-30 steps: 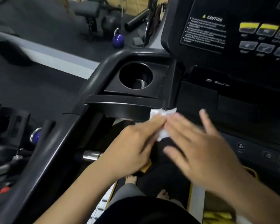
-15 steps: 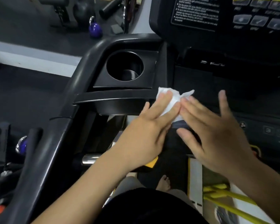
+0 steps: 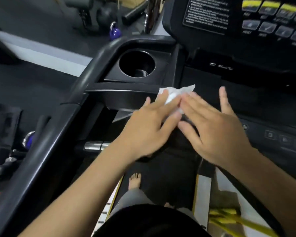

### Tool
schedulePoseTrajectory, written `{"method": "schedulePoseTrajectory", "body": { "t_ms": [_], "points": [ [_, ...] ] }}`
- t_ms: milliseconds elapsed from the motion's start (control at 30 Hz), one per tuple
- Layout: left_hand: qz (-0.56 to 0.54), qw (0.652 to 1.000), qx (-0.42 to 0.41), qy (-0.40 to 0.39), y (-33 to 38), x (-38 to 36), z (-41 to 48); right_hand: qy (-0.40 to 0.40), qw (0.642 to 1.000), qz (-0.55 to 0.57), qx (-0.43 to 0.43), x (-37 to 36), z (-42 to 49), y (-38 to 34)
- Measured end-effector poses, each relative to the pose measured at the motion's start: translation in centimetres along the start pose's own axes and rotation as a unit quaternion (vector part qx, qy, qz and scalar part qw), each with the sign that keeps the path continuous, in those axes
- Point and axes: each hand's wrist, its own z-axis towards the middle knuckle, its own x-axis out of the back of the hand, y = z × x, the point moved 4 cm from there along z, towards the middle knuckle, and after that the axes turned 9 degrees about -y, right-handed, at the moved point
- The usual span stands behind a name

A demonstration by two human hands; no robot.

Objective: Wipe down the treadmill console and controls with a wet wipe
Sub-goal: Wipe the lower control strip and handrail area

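Head camera: we press a white wet wipe [image 3: 175,95] against the console's [image 3: 203,93] near-left edge, left hand [image 3: 149,127] and right hand [image 3: 214,129] laid flat, fingers spread, pinching nothing. We judge wiping has barely begun; next we must sweep right toward the number buttons [image 3: 284,139]. The cup holder [image 3: 137,63] sits just left; the upper keys [image 3: 270,19] lie far.
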Motion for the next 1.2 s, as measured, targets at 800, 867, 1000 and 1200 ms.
{"method": "schedulePoseTrajectory", "body": {
  "t_ms": [800, 867, 1000, 1200],
  "points": [
    [0.097, 0.993, 0.071, -0.007, 1.9, -1.6, -10.0, -0.008, 0.996, 0.014, 0.093, -3.2, -6.2, -6.0],
    [0.12, 0.991, 0.05, -0.016, 1.5, -1.6, -8.7, 0.011, 0.996, 0.006, 0.085, -2.8, -5.1, -5.0],
    [0.14, 0.99, 0.032, 0.0, 2.1, -1.0, -0.5, -0.004, 0.999, -0.032, -0.033, -0.6, -1.2, -0.2],
    [0.142, 0.99, 0.002, 0.003, 1.9, -1.0, -3.4, -0.002, 0.999, -0.011, -0.032, -1.1, -3.1, -2.9]
  ]
}}
